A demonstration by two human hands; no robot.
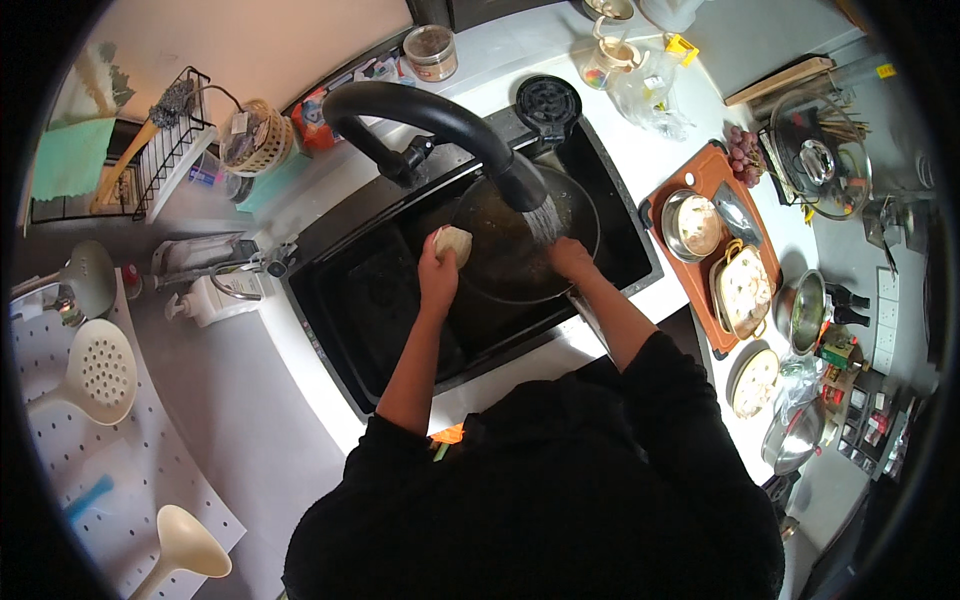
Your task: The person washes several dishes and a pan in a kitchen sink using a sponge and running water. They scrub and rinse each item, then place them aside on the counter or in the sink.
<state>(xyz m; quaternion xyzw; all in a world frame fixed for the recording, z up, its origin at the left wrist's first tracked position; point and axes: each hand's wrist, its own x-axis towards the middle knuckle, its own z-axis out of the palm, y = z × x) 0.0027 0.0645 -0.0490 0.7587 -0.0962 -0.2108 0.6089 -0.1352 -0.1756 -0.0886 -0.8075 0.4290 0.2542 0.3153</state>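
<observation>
In the black double sink (352, 300), a wide dark wok (502, 281) lies under the running tap, some liquid seemingly in its bottom. My left hand (439, 270) grips a pale cream sponge or folded cloth (454, 244) above the wok's left rim. Water (544, 219) pours from the black faucet (517, 180) onto or just beside the fingers of my right hand (571, 259), which is inside the right part of the wok. Those fingertips are hidden by the stream, so whether they hold anything is unclear. Beneath my right forearm, the wok's handle (588, 319) reaches over the sink's front edge.
To the right, an orange cutting board (679, 195) carries a metal bowl (677, 244), a cleaver blade (735, 214) and a gold-handled dish of food (745, 292). Grapes (745, 156) lie behind it. A white soap bottle (217, 300) stands left of the sink.
</observation>
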